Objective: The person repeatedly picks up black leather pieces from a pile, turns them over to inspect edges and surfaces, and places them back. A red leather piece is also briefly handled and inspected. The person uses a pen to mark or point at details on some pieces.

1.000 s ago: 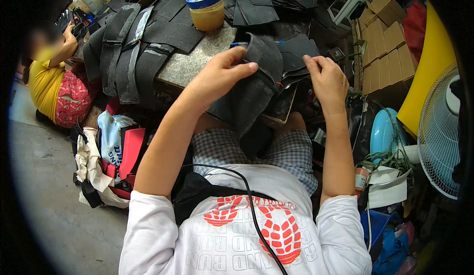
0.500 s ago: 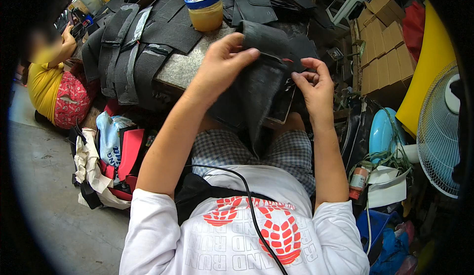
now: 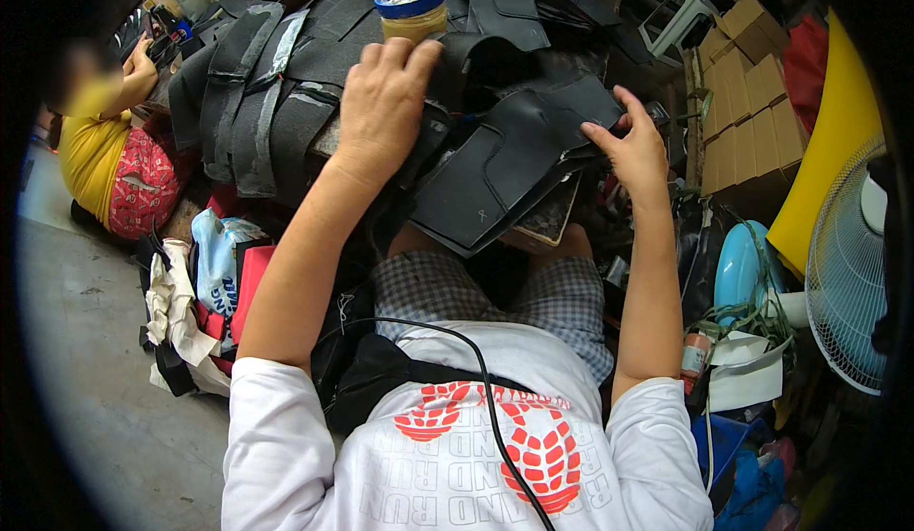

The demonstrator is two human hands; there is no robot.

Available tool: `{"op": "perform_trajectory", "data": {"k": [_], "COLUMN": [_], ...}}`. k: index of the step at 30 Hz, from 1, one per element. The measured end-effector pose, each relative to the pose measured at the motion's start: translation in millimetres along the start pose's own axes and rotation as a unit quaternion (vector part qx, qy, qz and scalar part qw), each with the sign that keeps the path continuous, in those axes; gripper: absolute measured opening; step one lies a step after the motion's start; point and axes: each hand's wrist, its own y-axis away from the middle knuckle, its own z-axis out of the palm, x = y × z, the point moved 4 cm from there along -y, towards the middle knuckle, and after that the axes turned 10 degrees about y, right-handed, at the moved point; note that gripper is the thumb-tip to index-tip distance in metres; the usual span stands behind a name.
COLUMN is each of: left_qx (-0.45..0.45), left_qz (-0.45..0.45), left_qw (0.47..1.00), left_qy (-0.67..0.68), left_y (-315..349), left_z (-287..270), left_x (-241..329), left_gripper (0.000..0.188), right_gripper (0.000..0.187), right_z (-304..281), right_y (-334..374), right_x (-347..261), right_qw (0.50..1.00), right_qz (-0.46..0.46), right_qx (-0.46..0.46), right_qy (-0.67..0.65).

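Observation:
My left hand (image 3: 383,102) is over the work table, palm down, its fingers closed over the edge of a curled black sheet piece (image 3: 481,50); the fingertips are partly hidden. My right hand (image 3: 636,145) has its thumb on top and its fingers round the right corner of a flat black cut piece (image 3: 509,164). That piece tops a small stack tilted above my knees and bears a curved seam line. A jar with a blue rim (image 3: 412,12) and pale contents stands just beyond my left hand.
Overlapping black strips (image 3: 257,102) cover the table's left part. More black pieces (image 3: 505,2) lie at the back. To the right are brown cardboard boxes (image 3: 747,112) and a fan (image 3: 852,264). A person in yellow (image 3: 95,160) sits at far left. A filled bag (image 3: 214,283) stands on the floor.
My left hand has moved left and lowered, carrying the black sheet piece away from the stack. The stack's top piece is now uncovered. My right hand has shifted slightly right to its corner.

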Motion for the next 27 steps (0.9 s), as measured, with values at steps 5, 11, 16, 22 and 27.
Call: {"op": "perform_trajectory", "data": {"k": [5,11,16,22,27], "left_qx": [-0.167,-0.122,-0.095,-0.195,-0.134], "left_qz": [-0.015,-0.049,-0.005,-0.071,-0.027], "left_qw": [0.986,0.986,0.992,0.966,0.976], "left_qy": [0.025,0.102,0.085,0.152,0.169], "left_y": [7,6,2,7,-19], "left_z": [10,-3,-7,1,-30], "left_x": [2,13,19,12,8], "left_gripper": [0.032,0.034,0.041,0.061,0.060], "right_gripper": [0.068,0.054,0.047,0.046,0.049], "right_z": [-3,-11,-11,10,22], "right_y": [-1,13,18,20,26], "right_x": [4,7,7,12,-1], "right_qw": [0.931,0.775,0.713,0.654,0.708], "right_qz": [0.011,0.014,0.000,0.051,0.027], "right_qx": [0.049,0.052,0.058,-0.007,-0.082], "right_qy": [-0.363,-0.630,-0.699,-0.754,-0.700]}}
